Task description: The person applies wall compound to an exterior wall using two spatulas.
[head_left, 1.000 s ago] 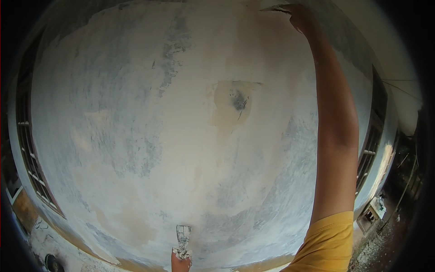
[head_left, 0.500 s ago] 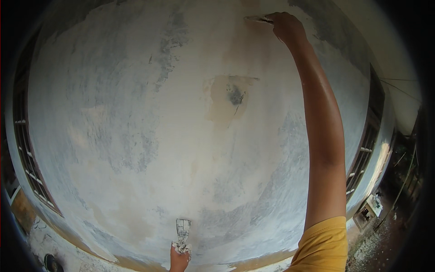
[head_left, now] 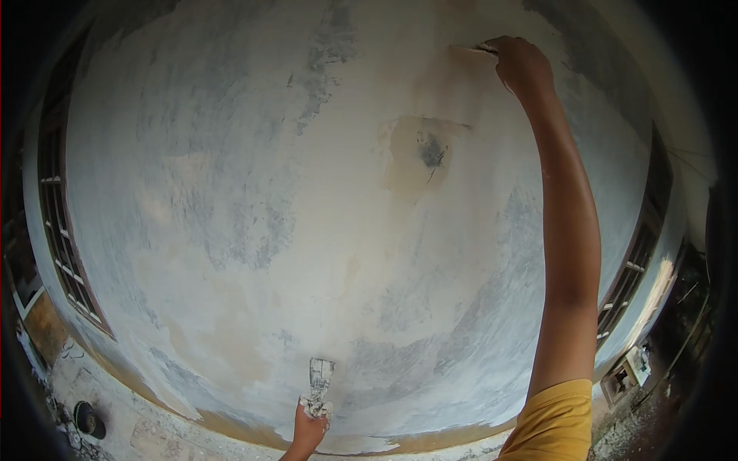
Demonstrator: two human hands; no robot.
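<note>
the left hand (head_left: 310,430) closes round a paste-caked scraper (head_left: 321,375), low before the wall (head_left: 330,230). farther up, the right hand (head_left: 526,71) pinches a thin blade (head_left: 474,50), its finger spacing hidden; that blade has come down the wall toward the dark patch (head_left: 431,150), so a downward stroke seems under way.

No readable text, labels, numbers or signs

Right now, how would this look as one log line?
left hand: holds putty knife, low | right hand: holds thin blade, high | wall: patchy grey and off-white
</note>
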